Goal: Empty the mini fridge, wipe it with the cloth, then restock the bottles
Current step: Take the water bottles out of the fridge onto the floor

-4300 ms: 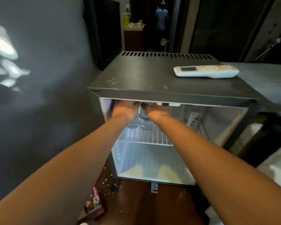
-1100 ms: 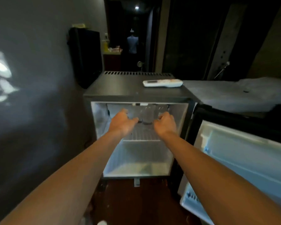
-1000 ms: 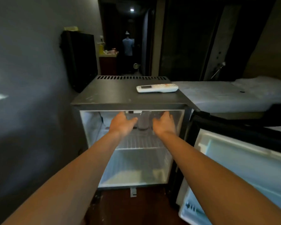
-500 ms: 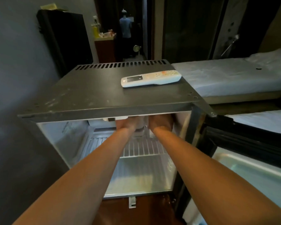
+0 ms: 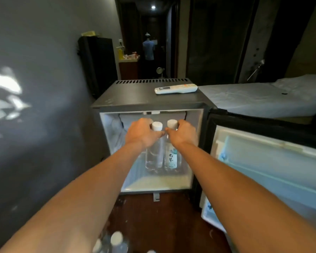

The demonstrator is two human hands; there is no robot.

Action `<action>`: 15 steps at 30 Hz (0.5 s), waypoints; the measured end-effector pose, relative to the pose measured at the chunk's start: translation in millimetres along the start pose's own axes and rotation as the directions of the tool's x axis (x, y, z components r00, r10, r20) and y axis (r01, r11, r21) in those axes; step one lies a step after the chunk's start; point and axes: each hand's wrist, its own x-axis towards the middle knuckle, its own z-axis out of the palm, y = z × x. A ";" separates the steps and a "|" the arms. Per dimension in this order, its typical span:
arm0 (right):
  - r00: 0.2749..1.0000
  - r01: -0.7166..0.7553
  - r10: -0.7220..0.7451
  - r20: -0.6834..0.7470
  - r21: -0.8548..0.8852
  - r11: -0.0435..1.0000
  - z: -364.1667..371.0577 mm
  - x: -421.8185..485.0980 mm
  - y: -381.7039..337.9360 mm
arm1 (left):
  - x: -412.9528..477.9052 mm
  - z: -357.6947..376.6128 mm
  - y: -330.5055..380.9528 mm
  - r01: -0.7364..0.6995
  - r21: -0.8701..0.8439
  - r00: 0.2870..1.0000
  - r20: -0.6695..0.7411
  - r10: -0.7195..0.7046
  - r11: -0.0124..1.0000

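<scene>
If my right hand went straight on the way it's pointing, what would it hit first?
Probably the mini fridge's pale back wall. The right hand, gripping the labelled bottle by the neck, points into the open compartment; nothing else shows beyond, though depth is unclear.

Two upright white-capped bottles point(image 5: 154, 156), open fridge point(image 5: 146, 99)

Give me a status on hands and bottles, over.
Left hand grips clear bottle by neck. Right hand grips labelled bottle. Both upright at open mini fridge. Nothing in the way.
</scene>
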 end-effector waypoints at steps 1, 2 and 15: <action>1.000 0.009 -0.009 0.003 -0.003 1.000 -7.5 -16.2 -6.7 | -14.7 -12.5 0.1 -0.014 0.022 1.000 0.006 0.014 1.000; 0.999 0.031 -0.030 0.013 -0.024 0.999 -15.2 -32.8 -12.7 | -30.5 -25.4 0.0 -0.032 0.052 0.999 0.019 0.031 0.998; 0.982 0.147 -0.129 0.137 -0.132 0.980 -68.6 -256.0 -18.8 | -243.4 -87.5 -46.6 -0.111 0.216 0.992 0.075 0.097 0.970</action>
